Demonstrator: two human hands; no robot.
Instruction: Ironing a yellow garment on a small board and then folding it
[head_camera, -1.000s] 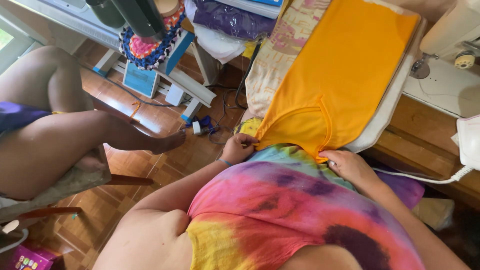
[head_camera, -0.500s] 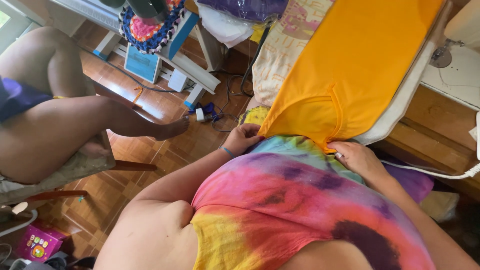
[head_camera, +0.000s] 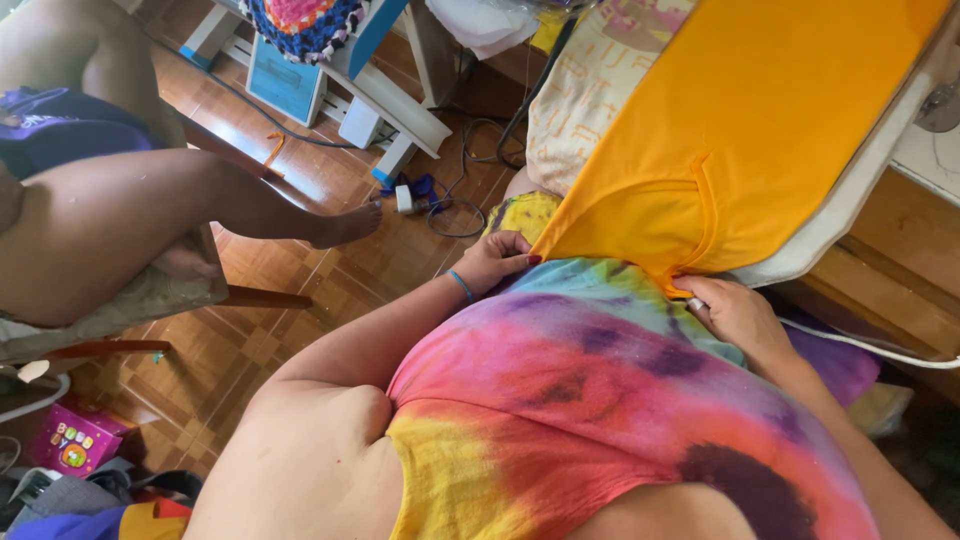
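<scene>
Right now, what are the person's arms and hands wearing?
Both arms are bare to the shoulder; the tie-dye top in pink, yellow, purple and blue has no sleeves. The left hand has dark red polish on a nail and a thin blue band round the wrist. The right hand shows no ring or band.

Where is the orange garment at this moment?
In the head view, the orange garment lies upper right on the white board, its near edge held between left hand and right hand.
</scene>
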